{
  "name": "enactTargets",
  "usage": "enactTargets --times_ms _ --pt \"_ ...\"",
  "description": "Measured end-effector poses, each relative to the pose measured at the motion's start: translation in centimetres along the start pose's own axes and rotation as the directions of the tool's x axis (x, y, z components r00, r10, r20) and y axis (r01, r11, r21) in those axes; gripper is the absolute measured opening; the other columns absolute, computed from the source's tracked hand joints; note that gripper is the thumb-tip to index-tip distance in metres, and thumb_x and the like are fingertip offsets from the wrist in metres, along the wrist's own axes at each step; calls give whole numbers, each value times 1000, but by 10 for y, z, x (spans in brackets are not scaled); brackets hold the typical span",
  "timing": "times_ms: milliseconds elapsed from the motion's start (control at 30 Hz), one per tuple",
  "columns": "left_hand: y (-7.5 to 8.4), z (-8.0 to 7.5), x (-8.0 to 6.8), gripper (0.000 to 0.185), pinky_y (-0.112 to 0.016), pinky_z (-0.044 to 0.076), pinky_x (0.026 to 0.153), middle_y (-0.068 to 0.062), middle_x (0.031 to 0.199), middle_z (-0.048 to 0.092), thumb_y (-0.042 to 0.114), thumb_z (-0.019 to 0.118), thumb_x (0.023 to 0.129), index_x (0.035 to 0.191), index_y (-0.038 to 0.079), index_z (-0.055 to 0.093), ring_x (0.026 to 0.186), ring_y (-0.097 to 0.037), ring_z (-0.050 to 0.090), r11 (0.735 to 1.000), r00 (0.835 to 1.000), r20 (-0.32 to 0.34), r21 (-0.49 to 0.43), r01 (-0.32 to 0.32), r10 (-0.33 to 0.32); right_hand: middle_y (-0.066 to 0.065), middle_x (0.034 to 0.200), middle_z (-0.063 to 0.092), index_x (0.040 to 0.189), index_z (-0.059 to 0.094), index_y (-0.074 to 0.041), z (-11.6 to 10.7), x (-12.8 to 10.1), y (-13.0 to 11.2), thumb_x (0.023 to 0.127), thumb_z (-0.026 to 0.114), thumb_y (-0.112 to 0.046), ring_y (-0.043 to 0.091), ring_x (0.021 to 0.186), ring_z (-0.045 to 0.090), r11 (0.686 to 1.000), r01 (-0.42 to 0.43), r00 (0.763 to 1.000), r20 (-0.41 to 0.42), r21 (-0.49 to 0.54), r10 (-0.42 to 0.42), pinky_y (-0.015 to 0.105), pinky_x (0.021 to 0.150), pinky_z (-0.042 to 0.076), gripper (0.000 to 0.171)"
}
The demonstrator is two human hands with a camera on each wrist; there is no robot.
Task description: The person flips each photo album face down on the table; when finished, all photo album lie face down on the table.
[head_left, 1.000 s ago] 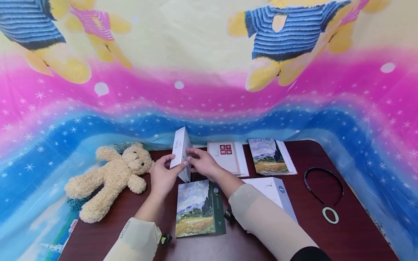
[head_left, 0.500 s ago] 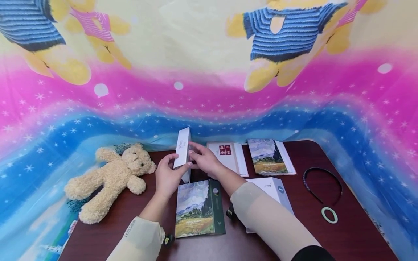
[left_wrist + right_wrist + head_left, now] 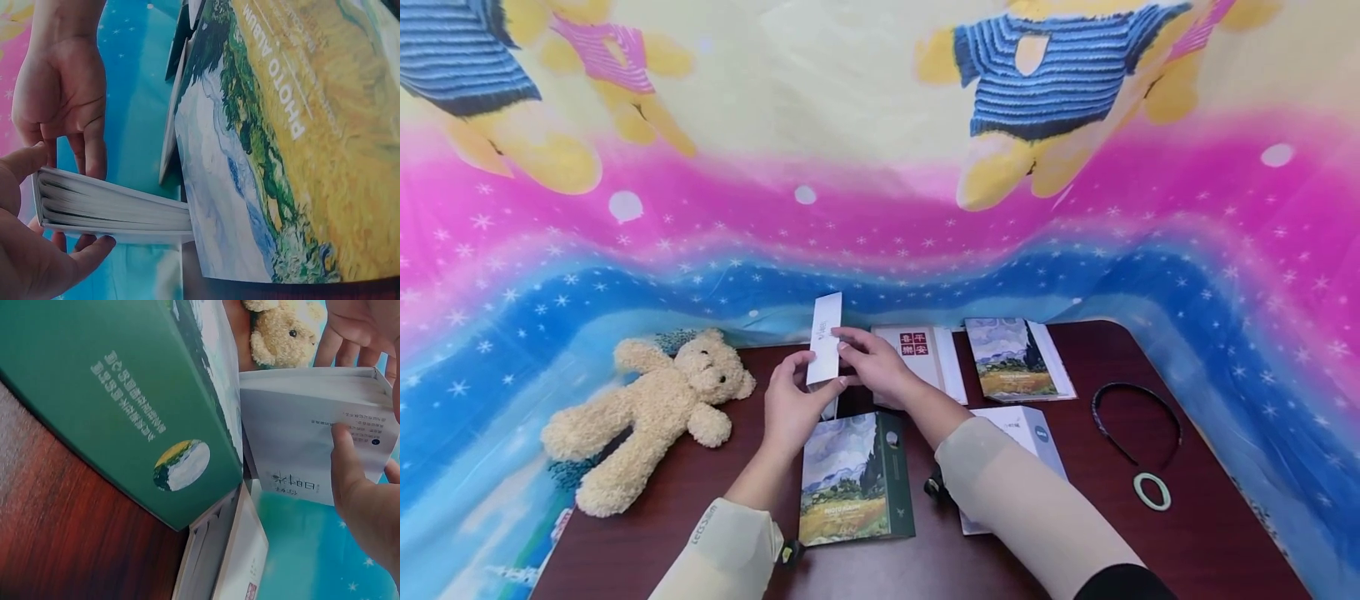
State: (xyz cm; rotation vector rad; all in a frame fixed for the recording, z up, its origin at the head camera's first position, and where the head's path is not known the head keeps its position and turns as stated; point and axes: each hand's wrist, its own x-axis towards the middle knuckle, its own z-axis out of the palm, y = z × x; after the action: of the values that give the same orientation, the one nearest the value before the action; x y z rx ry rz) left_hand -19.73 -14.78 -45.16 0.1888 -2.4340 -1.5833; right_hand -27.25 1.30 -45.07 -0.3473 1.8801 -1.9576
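Two hands (image 3: pixel 831 387), slim white album (image 3: pixel 824 350)

5 albums (image 3: pixel 824 350), 1 teddy (image 3: pixel 655 408), 1 headband (image 3: pixel 1138 417), 1 ring (image 3: pixel 1152 490).

"PHOTO ALBUM" on album cover (image 3: pixel 294 125)

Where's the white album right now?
In the head view the white album stands upright at mid-table, held between left hand and right hand, right of the teddy bear.
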Motion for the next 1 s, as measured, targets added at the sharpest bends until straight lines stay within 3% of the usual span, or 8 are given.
enactTargets --times_ms 367,667,900,1000 --pt "-1 8 -1 71 -49 54 100 -10 135 62 27 92 81 140 10 56 125 -27 62 997 999 46 -75 -20 24 9 137 57 146 58 -22 -11 -2 2 109 56 -27 26 122 63 998 -14 996 -85 -58 9 38 87 61 38" --pt "-5 11 0 65 -50 54 101 -13 132 68 24 92 81 137 9 62 124 -29 64 996 998 60 -87 -9 14 8 138 57 143 60 -20 -17 -4 7 107 59 -26 26 121 62 997 -1 995 -95 -83 -7 39 89 61 36" --pt "-9 14 1 67 -56 48 106 -15 141 61 20 91 81 139 6 61 133 -37 57 994 994 98 -109 -27 38 9 137 60 140 62 -19 -20 -5 10 106 62 -26 27 119 62 993 -17 991 -135 -118 1 54 97 55 35" --pt "-10 15 2 64 -55 50 104 -14 142 59 18 90 82 138 6 63 132 -36 57 996 992 112 -84 -41 50 8 136 61 139 64 -19 -21 -5 12 104 64 -27 26 118 62 989 -28 987 -158 -146 5 54 95 56 36"
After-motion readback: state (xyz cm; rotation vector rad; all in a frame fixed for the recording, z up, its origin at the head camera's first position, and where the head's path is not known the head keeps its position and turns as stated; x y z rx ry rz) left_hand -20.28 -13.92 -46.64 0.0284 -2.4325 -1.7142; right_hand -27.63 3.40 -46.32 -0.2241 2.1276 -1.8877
